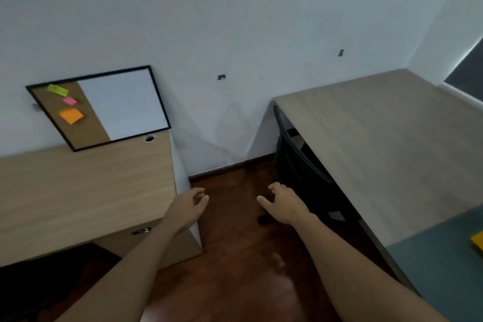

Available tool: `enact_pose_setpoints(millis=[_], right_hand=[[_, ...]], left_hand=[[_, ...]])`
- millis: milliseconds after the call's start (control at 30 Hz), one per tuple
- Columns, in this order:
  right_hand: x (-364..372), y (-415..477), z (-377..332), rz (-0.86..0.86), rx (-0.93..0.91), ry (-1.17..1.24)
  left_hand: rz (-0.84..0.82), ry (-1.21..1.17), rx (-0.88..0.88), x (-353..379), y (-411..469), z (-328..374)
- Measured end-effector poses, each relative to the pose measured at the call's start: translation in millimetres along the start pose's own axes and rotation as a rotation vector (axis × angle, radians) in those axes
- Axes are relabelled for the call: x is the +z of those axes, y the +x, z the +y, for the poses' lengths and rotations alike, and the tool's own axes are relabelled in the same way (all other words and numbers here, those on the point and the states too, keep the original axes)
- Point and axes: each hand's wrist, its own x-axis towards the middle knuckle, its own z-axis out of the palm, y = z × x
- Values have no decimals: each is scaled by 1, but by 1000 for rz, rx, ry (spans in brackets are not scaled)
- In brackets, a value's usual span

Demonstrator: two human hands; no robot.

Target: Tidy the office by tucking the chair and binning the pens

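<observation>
A black office chair (300, 165) stands pushed in under the right-hand wooden desk (379, 144), with only its backrest and one castor showing. My right hand (282, 202) hovers just left of the chair's back, fingers spread and holding nothing. My left hand (189, 205) is stretched out over the floor beside the corner of the left desk (86, 191), also empty with fingers loosely apart. No pens and no bin are in sight.
A framed cork and whiteboard (104, 107) with sticky notes leans on the wall atop the left desk. A dark wooden floor strip (235, 256) runs between the two desks. A teal mat (444, 256) with a yellow pad (478, 242) lies on the right desk.
</observation>
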Motion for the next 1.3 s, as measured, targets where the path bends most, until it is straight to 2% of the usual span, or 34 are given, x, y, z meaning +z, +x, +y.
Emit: enact_pose_setpoints(millis=[300,600,933,1300], right_hand=[[36,65,-131,5,-135,-21],[36,146,-217,-37,-253,-41],[5,285,-311,-95,-415,11],[-35,422,-390,-183,-518,80]], left_hand=[[138,-65,-91,-107,29,-76],[262,-116,-148,-183,70,-114],[431,-202,-266,-263,162,-141],[605,-413,-419,-329,249,-165]])
